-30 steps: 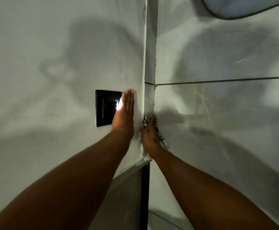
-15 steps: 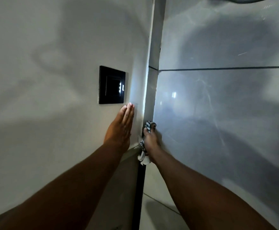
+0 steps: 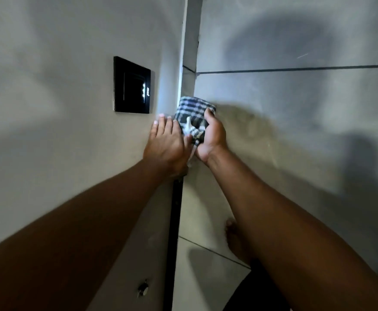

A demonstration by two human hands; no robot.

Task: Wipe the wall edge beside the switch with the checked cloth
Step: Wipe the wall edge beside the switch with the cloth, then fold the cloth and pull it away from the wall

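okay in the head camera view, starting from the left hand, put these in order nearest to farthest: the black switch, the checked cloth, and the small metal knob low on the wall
From the left hand:
1. Checked cloth, right beside it at the wall edge, held in the right hand.
2. Black switch, above and to the left on the wall.
3. Small metal knob, far below, near the bottom of the picture.

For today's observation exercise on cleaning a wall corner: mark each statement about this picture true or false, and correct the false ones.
1. The right hand holds the checked cloth in its grip. True.
2. The left hand is pressing the switch. False: it lies flat on the wall below and to the right of the switch, not touching it.
3. The cloth sits at the wall edge to the right of the switch. True.
4. The switch plate is white. False: it is black, with small lit marks.
5. A dark horizontal joint line crosses the right-hand wall. True.
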